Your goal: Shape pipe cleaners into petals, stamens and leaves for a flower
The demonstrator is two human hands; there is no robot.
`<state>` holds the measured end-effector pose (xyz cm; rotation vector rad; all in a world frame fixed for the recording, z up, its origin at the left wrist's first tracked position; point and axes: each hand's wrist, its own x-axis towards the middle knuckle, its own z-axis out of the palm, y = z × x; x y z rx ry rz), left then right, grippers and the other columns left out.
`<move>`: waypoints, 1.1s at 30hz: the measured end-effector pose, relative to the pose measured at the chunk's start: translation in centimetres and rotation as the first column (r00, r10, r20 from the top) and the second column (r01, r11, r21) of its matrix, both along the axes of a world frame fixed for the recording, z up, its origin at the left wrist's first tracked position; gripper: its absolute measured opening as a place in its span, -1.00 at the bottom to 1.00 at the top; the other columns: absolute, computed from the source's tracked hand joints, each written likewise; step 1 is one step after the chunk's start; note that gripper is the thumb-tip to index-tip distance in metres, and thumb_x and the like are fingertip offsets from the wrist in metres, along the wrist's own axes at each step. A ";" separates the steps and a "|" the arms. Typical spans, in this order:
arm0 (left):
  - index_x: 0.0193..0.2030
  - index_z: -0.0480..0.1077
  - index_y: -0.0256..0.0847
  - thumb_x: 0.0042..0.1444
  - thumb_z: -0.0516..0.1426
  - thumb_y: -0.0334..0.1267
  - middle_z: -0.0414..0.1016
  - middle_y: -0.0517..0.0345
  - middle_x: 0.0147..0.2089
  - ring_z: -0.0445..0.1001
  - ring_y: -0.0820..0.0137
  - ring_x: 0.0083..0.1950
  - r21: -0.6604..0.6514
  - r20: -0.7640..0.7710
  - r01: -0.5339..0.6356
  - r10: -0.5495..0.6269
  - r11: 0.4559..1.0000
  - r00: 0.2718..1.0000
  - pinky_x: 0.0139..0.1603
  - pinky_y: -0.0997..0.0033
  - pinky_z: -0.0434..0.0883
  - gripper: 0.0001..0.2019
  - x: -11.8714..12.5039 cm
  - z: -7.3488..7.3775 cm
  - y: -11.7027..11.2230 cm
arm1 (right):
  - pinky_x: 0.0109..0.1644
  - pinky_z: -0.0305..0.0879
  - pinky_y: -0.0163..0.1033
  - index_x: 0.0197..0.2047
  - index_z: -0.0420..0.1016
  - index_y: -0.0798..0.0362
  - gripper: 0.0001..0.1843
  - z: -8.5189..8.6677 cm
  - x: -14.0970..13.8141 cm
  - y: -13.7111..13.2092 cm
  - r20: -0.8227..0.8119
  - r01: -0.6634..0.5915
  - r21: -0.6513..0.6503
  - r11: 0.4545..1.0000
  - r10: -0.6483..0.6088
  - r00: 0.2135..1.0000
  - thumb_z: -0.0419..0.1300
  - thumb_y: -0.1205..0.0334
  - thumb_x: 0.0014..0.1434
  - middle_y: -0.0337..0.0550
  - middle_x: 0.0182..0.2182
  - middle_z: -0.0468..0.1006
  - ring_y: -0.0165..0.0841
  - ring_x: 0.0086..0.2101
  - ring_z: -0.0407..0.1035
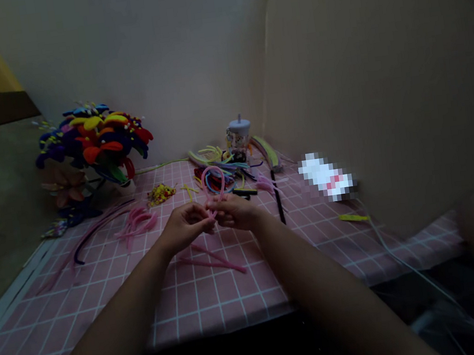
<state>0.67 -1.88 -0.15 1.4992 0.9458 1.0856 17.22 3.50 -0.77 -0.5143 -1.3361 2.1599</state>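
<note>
Both my hands meet over the middle of the pink checked tabletop [218, 296]. My left hand [186, 224] and my right hand [236, 211] are closed in a pinch on the base of a pink pipe cleaner [214, 181] that bends into an upright loop above my fingers. Two straight pink pipe cleaners [215, 259] lie flat on the cloth just below my hands. A bundle of pink pipe cleaners [137, 222] lies to the left of my left hand.
A bouquet of colourful pipe-cleaner flowers [95, 141] stands at the back left. A pile of mixed-colour pipe cleaners [223, 170] and a small lidded cup [239, 133] sit at the back. A black stick [278, 198], yellow beads [160, 194] and a blurred white object [326, 177] lie nearby.
</note>
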 end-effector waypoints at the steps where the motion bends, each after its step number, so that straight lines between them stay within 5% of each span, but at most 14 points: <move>1: -0.35 0.35 -0.30 -0.15 0.28 -0.21 0.50 0.18 -0.51 0.51 0.40 -0.47 0.009 0.030 -0.005 0.005 1.000 1.000 -0.36 0.36 0.47 -0.72 0.0 0.0 0.1 | -0.73 -0.22 -0.53 -0.42 0.29 0.15 -0.73 0.1 0.0 0.0 -0.002 0.003 -0.001 1.000 -0.003 1.000 0.29 0.19 -0.05 -0.46 -0.76 0.19 -0.68 -0.76 -0.11; 11: -0.21 0.52 -0.31 -0.07 0.24 -0.24 0.57 -0.02 -0.29 0.50 0.43 -0.39 0.014 -0.074 0.130 -0.129 0.991 0.989 -0.32 0.41 0.45 -0.73 -0.3 0.4 -0.2 | -0.73 -0.17 -0.52 -0.49 0.24 0.17 -0.70 -0.5 -0.3 0.0 -0.030 -0.079 0.049 0.996 0.081 0.996 0.24 0.15 0.02 -0.43 -0.73 0.22 -0.69 -0.76 -0.07; 26: -0.29 0.51 -0.30 -0.07 0.24 -0.30 0.55 -0.08 -0.16 0.52 0.25 -0.12 -0.007 0.061 0.219 -0.218 0.976 0.974 -0.24 0.37 0.45 -0.82 -0.3 0.5 -0.4 | -0.68 -0.04 -0.52 -0.53 0.26 0.17 -0.70 -0.6 -0.5 -0.1 -0.057 -0.133 0.050 0.990 0.135 0.989 0.20 0.15 0.07 -0.43 -0.75 0.19 -0.67 -0.75 -0.07; 33: -0.40 0.52 -0.31 -0.17 0.28 -0.31 0.58 0.01 -0.34 0.53 0.38 -0.34 -0.092 -0.010 0.111 -0.112 0.990 0.994 -0.32 0.43 0.46 -0.84 -0.2 0.7 -0.3 | -0.75 -0.10 -0.55 -0.50 0.26 0.18 -0.73 -0.5 -0.4 0.0 -0.013 -0.116 0.008 0.993 0.116 0.993 0.19 0.18 0.07 -0.42 -0.74 0.22 -0.68 -0.78 -0.08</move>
